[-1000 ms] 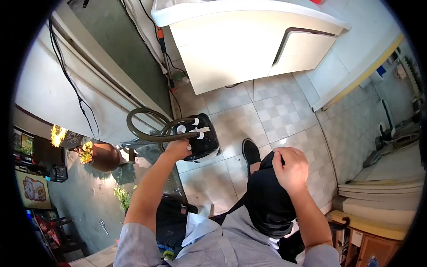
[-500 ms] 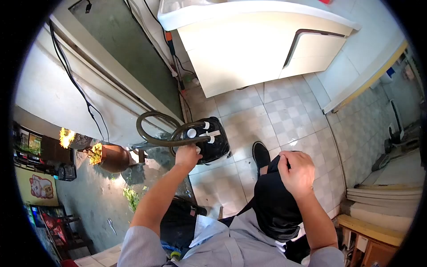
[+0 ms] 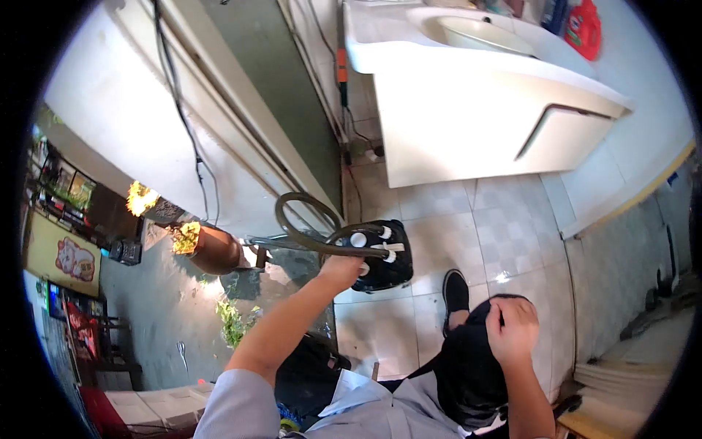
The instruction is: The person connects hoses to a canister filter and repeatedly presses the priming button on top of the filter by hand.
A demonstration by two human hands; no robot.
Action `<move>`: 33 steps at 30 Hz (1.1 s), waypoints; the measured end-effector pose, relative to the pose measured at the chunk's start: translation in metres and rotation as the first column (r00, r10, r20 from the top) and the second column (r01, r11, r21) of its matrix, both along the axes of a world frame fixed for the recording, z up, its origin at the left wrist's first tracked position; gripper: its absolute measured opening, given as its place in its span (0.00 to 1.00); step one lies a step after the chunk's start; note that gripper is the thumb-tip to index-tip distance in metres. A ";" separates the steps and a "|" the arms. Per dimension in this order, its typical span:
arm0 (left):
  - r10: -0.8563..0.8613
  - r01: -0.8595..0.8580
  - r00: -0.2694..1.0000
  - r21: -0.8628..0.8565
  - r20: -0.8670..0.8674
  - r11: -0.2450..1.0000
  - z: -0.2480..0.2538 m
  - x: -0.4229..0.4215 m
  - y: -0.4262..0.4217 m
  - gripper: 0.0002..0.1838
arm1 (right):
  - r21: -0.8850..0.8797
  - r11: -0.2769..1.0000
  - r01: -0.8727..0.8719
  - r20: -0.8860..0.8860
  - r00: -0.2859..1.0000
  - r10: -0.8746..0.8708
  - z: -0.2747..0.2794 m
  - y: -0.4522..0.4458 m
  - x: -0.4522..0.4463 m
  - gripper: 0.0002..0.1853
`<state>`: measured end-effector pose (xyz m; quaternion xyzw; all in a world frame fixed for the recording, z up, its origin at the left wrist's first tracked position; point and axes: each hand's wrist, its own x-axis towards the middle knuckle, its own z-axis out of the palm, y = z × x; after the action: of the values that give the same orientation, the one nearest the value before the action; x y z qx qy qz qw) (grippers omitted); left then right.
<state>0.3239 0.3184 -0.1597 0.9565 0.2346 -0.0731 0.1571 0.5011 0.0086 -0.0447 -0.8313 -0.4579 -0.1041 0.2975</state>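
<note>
A black canister (image 3: 395, 267) with white fittings stands on the tiled floor by the doorway. Thick dark hoses (image 3: 311, 240) loop from its top; one runs away to the left. My left hand (image 3: 342, 272) is at the canister's left top edge, its fingers closed around a small white cap (image 3: 363, 269), partly hidden by them. On my bent knee (image 3: 479, 366), in black trousers, lies my right hand (image 3: 513, 331), fingers curled and thumb alongside, with nothing visible in it. My shoe (image 3: 456, 296) is on the tiles right of the canister.
A white washbasin cabinet (image 3: 468, 117) is ahead, with a red bottle (image 3: 583, 29) on top. The open door (image 3: 285, 95) and hanging cables (image 3: 179, 102) are at left. Flowerpots (image 3: 218, 251) and tongs-like metal utensil (image 3: 182, 356) lie beyond the threshold.
My view has tilted upward and turned left, so the basin and red bottle now show. My left hand stays at the canister's white cap, and my right hand stays on my knee.
</note>
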 end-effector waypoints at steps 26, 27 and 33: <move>0.285 -0.301 0.946 -0.093 -0.153 0.949 -0.030 0.005 0.005 0.16 | -0.367 0.928 -0.066 0.046 0.995 0.089 0.014 0.018 -0.013 0.13; 0.318 -0.330 0.942 -0.117 -0.111 0.937 -0.028 0.002 0.004 0.15 | -0.354 0.932 -0.078 0.063 0.992 0.107 0.018 0.022 -0.017 0.13; 0.483 -0.447 0.864 -0.226 0.140 0.866 -0.034 -0.013 -0.015 0.10 | -0.171 0.982 -0.085 0.252 0.959 0.127 0.013 0.017 -0.029 0.09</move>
<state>0.3105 0.3029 -0.1934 0.8549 0.4349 0.0380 0.2804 0.4722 0.0261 -0.0313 -0.8054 -0.5438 -0.1601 0.1728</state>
